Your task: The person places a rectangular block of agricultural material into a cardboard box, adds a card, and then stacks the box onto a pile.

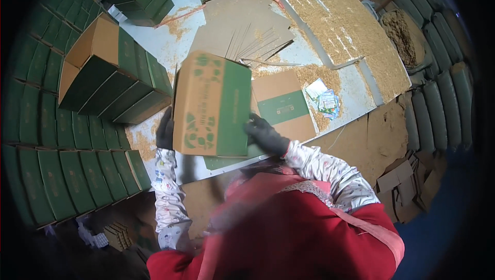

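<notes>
A brown and green cardboard box [210,107] with a printed leaf pattern is held up between my two dark-gloved hands, above the near part of the worktable [356,110]. My left hand [165,131] presses along its left side, with part of the fingers hidden by the box. Against the lower right edge is my right hand [265,134], fingers bent onto the green panel. Just right of the box, a flat brown carton with a green band [282,104] lies on the table. Beyond that, a small pile of colourful printed cards [326,100] rests among loose shavings.
Stacked green boxes [62,177] line the left side, with an open-topped group of boxes [111,79] close by. Flat grey cardboard sheets [242,22] lie at the back. Foam blocks covered in shavings [340,27] stand far right, beside filled sacks [433,110].
</notes>
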`<action>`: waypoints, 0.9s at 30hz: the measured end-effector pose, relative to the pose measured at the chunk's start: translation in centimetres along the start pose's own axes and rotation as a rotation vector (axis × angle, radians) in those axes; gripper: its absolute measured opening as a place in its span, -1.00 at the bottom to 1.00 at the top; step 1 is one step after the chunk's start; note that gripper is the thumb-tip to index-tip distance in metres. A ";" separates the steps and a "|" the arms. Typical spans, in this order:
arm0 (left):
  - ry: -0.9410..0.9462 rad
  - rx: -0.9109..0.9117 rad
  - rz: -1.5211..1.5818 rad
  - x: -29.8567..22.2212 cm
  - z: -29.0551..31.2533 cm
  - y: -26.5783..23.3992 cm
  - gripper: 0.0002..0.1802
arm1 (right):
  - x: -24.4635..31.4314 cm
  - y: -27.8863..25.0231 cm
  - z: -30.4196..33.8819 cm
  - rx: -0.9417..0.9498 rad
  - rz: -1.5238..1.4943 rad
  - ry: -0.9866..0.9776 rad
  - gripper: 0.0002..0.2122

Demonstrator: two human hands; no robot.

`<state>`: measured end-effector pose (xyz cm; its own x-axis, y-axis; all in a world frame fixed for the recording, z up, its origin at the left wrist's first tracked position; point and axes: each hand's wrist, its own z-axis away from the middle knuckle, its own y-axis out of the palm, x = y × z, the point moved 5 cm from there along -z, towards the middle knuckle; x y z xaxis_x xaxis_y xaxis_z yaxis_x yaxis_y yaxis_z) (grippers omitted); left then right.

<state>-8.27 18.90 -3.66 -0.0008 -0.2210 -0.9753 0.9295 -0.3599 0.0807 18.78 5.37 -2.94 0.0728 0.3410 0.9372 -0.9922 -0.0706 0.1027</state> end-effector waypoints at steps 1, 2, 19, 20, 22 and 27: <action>-0.300 0.194 0.465 2.1 -0.5 2.8 -0.54 | -1.5 -1.0 -1.4 -0.460 0.223 -0.611 -0.54; -0.504 0.122 0.792 5.4 2.1 4.2 -0.56 | 3.3 -1.1 -0.4 -0.358 0.359 -0.519 -0.56; 0.177 -0.169 -0.907 -2.3 -6.0 10.8 -0.67 | 0.9 -36.0 0.2 -1.127 -0.121 -0.288 -0.55; 0.201 -0.160 -0.934 -1.8 -6.6 11.5 -0.69 | -6.5 -42.7 -0.4 -1.103 -0.438 -0.118 -0.55; 0.198 -0.176 -1.025 -2.3 -6.5 11.8 -0.72 | -11.7 -46.4 -2.7 -1.119 -0.616 -0.076 -0.61; 0.174 -0.199 -1.072 -3.3 -6.1 12.4 -0.76 | -12.3 -47.2 -5.9 -1.465 -0.906 -0.393 -0.52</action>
<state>5.48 20.75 -0.66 -0.8044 0.2543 -0.5369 0.5209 -0.1328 -0.8432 64.10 10.00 -21.27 0.3996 -0.4467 0.8005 0.1187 0.8911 0.4380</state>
